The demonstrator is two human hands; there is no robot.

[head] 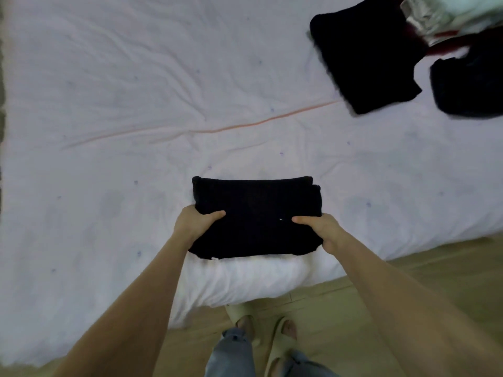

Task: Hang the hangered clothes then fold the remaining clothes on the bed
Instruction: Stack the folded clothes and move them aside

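The left hand (196, 221) and right hand (321, 230) grip opposite ends of a folded black garment (255, 217), thumbs on top, near the edge of the bed (136, 104). Beyond the right hand lies another folded black garment (364, 55), a dark one (468, 85) beside it.

Top-right clothes pile (460, 20) edge-cropped, blurred

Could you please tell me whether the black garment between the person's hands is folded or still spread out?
Folded: the black garment is a compact rectangle with stacked layers at its right edge, gripped by the left hand and right hand.
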